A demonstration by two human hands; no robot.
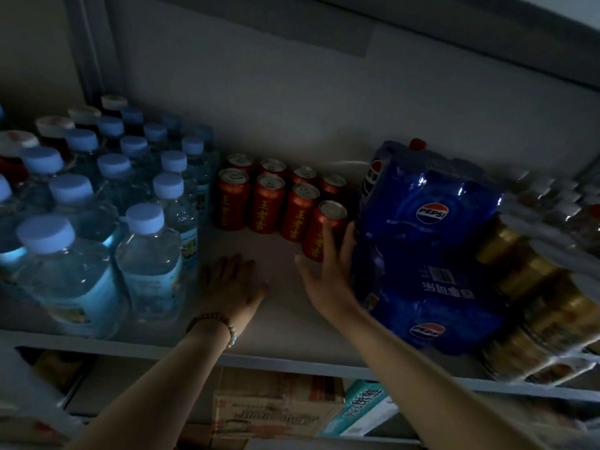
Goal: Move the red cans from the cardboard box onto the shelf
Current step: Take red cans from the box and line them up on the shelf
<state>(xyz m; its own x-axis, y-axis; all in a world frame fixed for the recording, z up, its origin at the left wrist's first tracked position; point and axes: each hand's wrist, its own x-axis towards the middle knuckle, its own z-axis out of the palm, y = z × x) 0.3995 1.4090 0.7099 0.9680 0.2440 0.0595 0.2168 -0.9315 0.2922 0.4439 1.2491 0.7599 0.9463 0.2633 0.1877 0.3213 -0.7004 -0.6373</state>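
Note:
Several red cans (264, 203) with gold lettering stand in two rows on the white shelf (282, 306), between the water bottles and a blue pack. The nearest red can (319, 233) stands at the right end. My right hand (328, 271) has straight, spread fingers that touch this can's side, thumb out to the left. My left hand (235, 282) lies flat, palm down, on the bare shelf in front of the cans and holds nothing. A bead bracelet is on that wrist. The cardboard box of cans is out of view.
Water bottles with pale blue caps (97, 228) crowd the shelf's left side. A blue shrink-wrapped Pepsi pack (428, 254) lies right of the cans, with gold cans (532, 303) beyond it. Cartons (276, 404) sit on the lower shelf. The scene is dim.

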